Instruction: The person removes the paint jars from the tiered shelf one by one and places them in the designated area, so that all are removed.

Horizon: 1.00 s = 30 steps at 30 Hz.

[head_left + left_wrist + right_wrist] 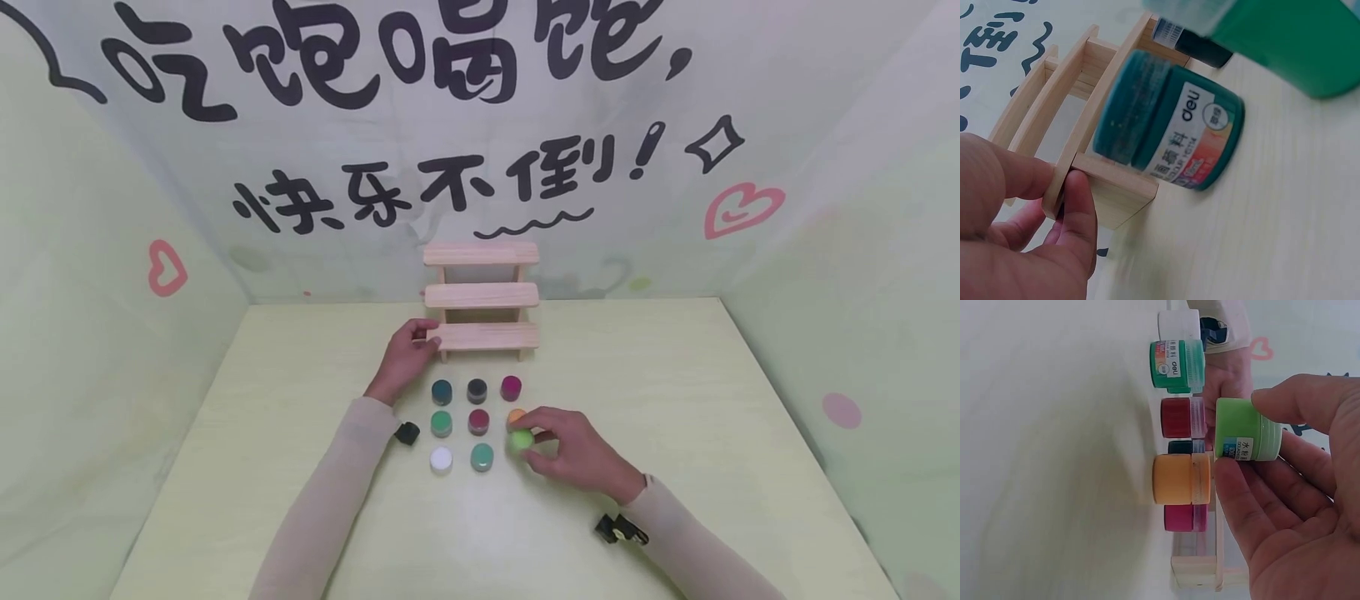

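My right hand (581, 454) pinches a light green paint jar (1238, 428) between thumb and fingers, raised off the table near the orange jar (1172, 479). With my left hand (407, 360) I grip the left end of the lowest step of a wooden three-tier stand (483, 336); in the left wrist view the thumb and fingers close round the board's edge. Before the stand are a dark teal jar (442, 392), a black jar (477, 391), a magenta jar (512, 387), a green jar (441, 423), a dark red jar (478, 422), a white jar (441, 460) and a blue-green jar (482, 457).
The pale table (330, 333) meets a cloth backdrop (360, 258) with black lettering behind the stand. Cloth walls stand at both sides. A black wrist device (621, 529) is strapped below my right sleeve, another (407, 432) below the left.
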{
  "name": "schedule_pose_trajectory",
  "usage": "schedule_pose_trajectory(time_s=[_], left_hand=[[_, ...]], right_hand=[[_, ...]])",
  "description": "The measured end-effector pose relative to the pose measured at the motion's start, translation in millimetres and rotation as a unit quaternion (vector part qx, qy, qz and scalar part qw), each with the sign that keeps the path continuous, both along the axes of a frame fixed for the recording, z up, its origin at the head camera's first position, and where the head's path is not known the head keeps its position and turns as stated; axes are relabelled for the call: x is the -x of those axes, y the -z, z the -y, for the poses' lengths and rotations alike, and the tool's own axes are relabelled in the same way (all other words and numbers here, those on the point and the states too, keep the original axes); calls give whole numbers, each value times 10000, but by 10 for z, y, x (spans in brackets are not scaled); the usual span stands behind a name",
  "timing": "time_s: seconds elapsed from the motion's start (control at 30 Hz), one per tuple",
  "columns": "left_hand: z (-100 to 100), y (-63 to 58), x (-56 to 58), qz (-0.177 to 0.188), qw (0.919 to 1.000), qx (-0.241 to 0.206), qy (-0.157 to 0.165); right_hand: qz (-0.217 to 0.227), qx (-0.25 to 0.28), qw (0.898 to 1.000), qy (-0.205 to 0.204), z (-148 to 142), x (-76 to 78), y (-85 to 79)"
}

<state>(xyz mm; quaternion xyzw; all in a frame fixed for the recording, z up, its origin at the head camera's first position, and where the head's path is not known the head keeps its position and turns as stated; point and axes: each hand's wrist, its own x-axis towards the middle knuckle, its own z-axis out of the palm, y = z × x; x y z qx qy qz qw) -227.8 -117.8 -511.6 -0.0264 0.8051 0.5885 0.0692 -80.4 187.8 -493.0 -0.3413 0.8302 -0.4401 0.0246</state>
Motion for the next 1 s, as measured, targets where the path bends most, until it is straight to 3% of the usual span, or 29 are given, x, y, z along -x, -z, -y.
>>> schedule_pose_trajectory(time_s=[0.6,1.0], left_hand=[[-19,6,6,-42,10000,-72,20],[-5,-7,-7,-23,10000,-60,11]], right_hand=[[501,-822,9953,136,-23,-83,55],[464,-1097,9926,253,10,-65,85]])
